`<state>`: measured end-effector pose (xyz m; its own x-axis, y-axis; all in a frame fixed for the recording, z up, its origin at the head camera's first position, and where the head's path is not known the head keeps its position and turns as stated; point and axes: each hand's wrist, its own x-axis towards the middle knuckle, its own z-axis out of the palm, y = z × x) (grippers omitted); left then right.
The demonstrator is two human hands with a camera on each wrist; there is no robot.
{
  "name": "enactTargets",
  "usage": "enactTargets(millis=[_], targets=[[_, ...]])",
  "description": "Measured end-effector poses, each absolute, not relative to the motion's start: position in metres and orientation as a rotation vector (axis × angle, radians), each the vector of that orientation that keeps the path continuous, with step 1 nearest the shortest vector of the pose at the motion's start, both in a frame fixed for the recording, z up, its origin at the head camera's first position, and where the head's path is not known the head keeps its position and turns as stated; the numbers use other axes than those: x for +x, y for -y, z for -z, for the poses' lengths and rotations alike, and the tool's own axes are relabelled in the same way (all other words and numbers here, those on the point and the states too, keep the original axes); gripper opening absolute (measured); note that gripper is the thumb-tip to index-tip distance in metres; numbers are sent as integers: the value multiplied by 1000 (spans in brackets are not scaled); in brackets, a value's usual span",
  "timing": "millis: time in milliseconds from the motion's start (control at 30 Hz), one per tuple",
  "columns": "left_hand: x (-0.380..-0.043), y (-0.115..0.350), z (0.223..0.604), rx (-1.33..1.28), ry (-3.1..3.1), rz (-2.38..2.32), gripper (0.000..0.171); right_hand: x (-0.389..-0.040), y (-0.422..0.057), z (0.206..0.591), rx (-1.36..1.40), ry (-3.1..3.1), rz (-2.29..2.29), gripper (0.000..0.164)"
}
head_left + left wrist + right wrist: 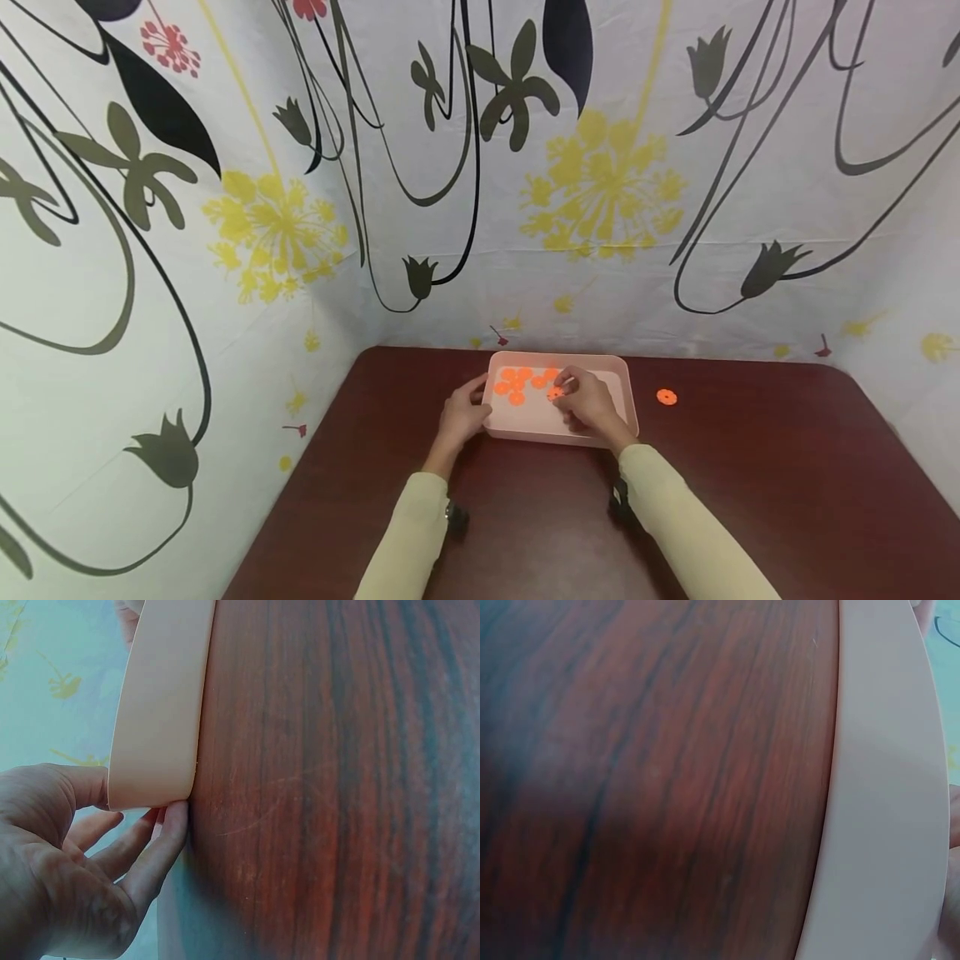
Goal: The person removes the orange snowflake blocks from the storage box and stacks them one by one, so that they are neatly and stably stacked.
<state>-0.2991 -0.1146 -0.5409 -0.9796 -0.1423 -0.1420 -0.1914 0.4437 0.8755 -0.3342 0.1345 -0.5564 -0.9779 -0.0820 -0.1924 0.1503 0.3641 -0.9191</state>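
Disc: small orange flat ring-shaped disc (555,393), pinched in the right hand (588,402) grip over the tray.
Tray: shallow pale-pink plastic tray (626,398) mid-bench, more orange discs (514,383) inside.
Left hand (463,415): grip narrow, fingers touching the tray's corner.
Bench: dark reddish wooden bench (750,492); lone orange disc (666,397) right of tray.

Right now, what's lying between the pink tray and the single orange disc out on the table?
Nothing: in the head view only bare table separates the pink tray from the lone orange disc.
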Motion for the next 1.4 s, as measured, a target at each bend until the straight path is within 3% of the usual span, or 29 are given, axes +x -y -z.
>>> enactTargets(millis=[867, 1400], targets=[[-295, 110, 542, -347, -2621, -1609, 70, -328, -148, 556, 43, -2290, 1752, 29], [-297, 113, 540, -347, -2622, -1606, 70, -324, -157, 529, 91, -2181, 1786, 31]])
